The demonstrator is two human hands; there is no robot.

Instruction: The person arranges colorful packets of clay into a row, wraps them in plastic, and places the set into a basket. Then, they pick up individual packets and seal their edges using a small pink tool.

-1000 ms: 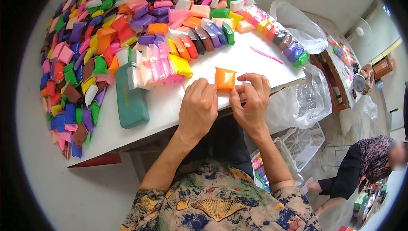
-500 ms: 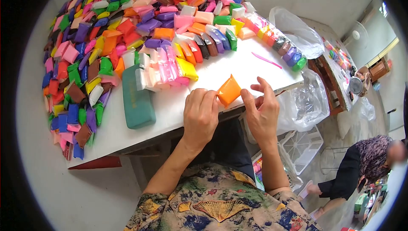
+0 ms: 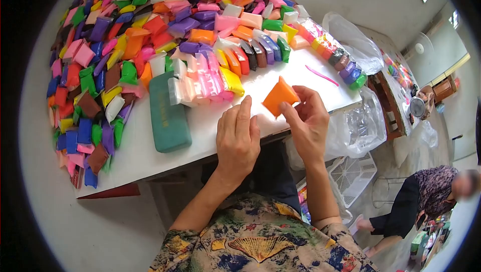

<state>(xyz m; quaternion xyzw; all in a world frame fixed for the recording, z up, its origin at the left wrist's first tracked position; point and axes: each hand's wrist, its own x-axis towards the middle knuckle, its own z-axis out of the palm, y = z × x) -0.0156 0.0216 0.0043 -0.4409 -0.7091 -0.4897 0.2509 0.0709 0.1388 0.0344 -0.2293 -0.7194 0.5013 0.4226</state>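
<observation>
Between the thumb and fingers of my right hand [image 3: 309, 124] is a small orange packet [image 3: 279, 96], held above the front edge of the white table [image 3: 210, 144]. My left hand [image 3: 236, 134] is just left of it, holding nothing, with its fingers stretched out and the thumb apart. Beyond my left hand stand rows of pale and pink packets [image 3: 200, 81] in clear wrapping, with a yellow packet [image 3: 232, 81] at their end. A row of packets in several colours [image 3: 255, 51] leans behind them. The green oblong case [image 3: 170, 121] lies to the left.
A big heap of coloured packets [image 3: 130, 46] covers the table's left and back. At right lie a clear bag of coloured packets [image 3: 333, 51] and a thin pink stick [image 3: 322, 75]. Plastic bags [image 3: 355, 121] hang by the edge above a white basket [image 3: 353, 177]. A person [image 3: 416, 207] is at far right.
My left hand has let go of the orange packet and its fingers have straightened. My right hand now holds the packet alone, turned and slightly higher. The view has shifted a little.
</observation>
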